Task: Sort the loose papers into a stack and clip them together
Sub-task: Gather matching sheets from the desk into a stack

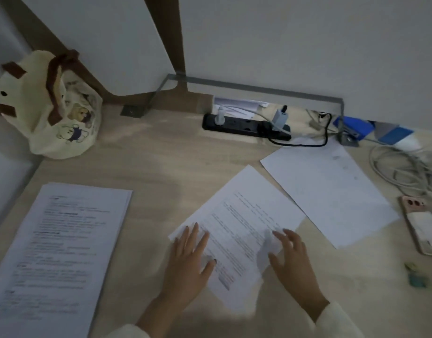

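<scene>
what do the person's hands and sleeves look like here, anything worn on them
Both hands are bare, with no gloves. The left hand has dark polish on its nails. No ring or watch shows on it or on the right hand. Each arm ends in a loose cream sleeve that stops at the wrist.

Dim, bluish, low-contrast view. My hands (239, 262) cast soft shadows on the table (161, 172) just below them; a paler patch of light lies beyond them. Print on the sheet (244, 215) under my hands is smeared, unreadable. Wide-angle bending tilts the walls above; edges go soft and grainy.
</scene>
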A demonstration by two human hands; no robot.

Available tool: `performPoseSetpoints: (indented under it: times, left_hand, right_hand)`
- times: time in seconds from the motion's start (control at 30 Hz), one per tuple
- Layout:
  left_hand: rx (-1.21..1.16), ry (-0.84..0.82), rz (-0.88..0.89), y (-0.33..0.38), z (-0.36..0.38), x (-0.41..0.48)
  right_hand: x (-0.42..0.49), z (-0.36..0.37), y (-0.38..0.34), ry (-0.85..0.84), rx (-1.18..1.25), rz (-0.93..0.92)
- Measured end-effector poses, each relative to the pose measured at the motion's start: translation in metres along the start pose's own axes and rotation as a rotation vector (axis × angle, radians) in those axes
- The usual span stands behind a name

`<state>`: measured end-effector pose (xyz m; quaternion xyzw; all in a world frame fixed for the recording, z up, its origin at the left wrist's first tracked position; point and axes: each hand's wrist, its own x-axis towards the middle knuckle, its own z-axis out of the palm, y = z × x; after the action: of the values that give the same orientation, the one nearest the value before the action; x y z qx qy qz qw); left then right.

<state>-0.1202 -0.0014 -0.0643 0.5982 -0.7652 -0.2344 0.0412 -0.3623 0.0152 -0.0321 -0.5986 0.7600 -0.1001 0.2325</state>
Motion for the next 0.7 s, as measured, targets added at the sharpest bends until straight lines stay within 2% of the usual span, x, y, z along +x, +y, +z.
performPoseSetpoints:
  times: [0.1,0.2,0.33,0.5,0.6,0.67,0.7]
  left_hand:
    - [0.149,-0.130,-0.088,0.015,0.026,-0.003]
    - [0.150,-0.106,-0.096,0.017,0.038,-0.007]
    - [0.208,-0.091,-0.010,0.002,0.044,-0.010]
    - [0.336,-0.139,0.194,-0.025,0.023,-0.008]
    - [0.333,-0.050,0.199,-0.012,0.013,-0.001]
    - [0.204,0.082,0.127,0.017,0.022,0.003]
    - [0.148,0.091,0.070,0.038,0.028,0.002]
  right_hand:
    - [0.028,-0.037,0.059,0.041,-0.114,0.154]
    - [0.052,-0.057,0.101,-0.001,-0.202,0.224]
    - [0.066,-0.064,0.117,-0.059,-0.226,0.255]
    - [0.065,-0.063,0.125,-0.009,-0.400,0.132]
    - [0.061,-0.066,0.130,0.028,-0.442,0.091]
    - [0.054,-0.068,0.128,0.046,-0.400,0.077]
    - [0.048,-0.069,0.126,0.060,-0.370,0.071]
